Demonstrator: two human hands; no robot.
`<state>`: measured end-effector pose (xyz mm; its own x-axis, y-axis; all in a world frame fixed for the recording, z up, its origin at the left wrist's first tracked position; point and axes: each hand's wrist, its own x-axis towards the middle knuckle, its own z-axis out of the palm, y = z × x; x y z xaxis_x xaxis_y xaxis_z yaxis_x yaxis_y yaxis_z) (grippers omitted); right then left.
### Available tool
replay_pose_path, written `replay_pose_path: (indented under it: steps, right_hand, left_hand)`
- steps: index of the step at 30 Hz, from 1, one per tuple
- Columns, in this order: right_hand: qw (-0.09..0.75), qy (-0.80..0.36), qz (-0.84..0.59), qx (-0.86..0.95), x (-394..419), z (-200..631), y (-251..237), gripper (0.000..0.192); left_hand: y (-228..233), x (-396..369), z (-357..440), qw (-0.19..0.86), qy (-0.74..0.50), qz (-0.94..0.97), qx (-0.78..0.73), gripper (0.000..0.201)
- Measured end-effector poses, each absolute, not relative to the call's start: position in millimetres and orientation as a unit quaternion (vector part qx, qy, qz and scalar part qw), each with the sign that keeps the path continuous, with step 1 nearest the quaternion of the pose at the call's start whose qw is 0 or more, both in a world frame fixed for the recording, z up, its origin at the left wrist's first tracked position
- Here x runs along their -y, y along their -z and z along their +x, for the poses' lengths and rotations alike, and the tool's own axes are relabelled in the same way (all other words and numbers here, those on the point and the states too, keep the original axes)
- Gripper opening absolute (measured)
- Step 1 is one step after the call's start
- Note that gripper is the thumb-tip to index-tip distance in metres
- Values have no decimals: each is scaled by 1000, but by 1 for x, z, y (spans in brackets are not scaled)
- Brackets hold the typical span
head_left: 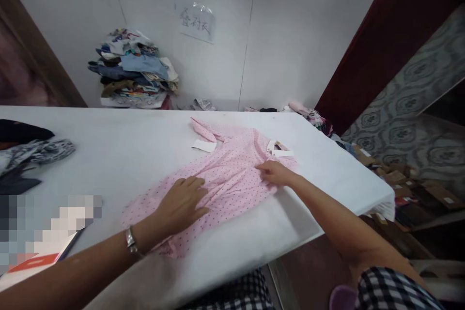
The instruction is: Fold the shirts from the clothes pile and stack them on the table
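Note:
A pink shirt with small dark dots lies spread and creased across the white table, its collar end to the right. White bands show at the collar, and one sleeve reaches toward the back, with a white cuff beside it. My left hand rests on the body of the shirt, fingers extended and thumb apart, holding nothing. Near the collar, my right hand is closed in a pinch on the shirt's fabric. Its curled fingers are partly hidden.
The white table has an edge close to me. Dark and patterned clothes lie at its left. A tall pile of folded clothes stands behind it, below a paper sign. Boxes crowd the floor at right.

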<state>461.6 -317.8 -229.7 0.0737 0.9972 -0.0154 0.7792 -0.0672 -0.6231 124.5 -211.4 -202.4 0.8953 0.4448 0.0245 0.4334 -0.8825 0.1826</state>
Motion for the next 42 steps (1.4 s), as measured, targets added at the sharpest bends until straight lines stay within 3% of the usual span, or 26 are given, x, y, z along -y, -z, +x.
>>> replay_pose_path:
  steps: [2, 6, 9, 13, 18, 23, 29, 32, 35, 38, 42]
  right_hand:
    - [257, -148, -671, 680, 329, 459, 232, 25]
    - [358, -21, -751, 554, 362, 471, 239, 29]
    - [454, -72, -812, 361, 391, 477, 254, 34]
    - [590, -240, -743, 207, 416, 452, 265, 50]
    - [630, -487, -578, 178, 416, 400, 251, 55]
    - [644, -450, -579, 218, 397, 383, 240, 43]
    - [701, -340, -572, 257, 368, 421, 227, 40]
    - [630, -311, -664, 256, 356, 444, 224, 35]
    - [423, -223, -813, 332, 343, 467, 219, 20]
    - [294, -103, -868, 388, 322, 489, 207, 21]
    - [253, -77, -854, 448, 276, 500, 195, 40]
  left_hand:
    - [208, 219, 123, 45, -46, 977, -204, 21]
    - [196, 227, 117, 64, -109, 967, -222, 35]
    - [177, 243, 109, 180, -150, 929, -287, 34]
    - [164, 279, 111, 257, -210, 908, -257, 36]
    - [184, 328, 153, 262, -119, 952, -105, 39]
    - [211, 335, 198, 239, -78, 967, -40, 36]
    - [188, 272, 182, 291, -150, 917, -226, 45]
    - [182, 222, 153, 195, -181, 890, -371, 52]
    - [194, 177, 128, 115, -121, 873, -459, 67]
    - [212, 147, 116, 149, -33, 842, -518, 81]
    - [225, 128, 114, 222, -9, 810, -543, 78]
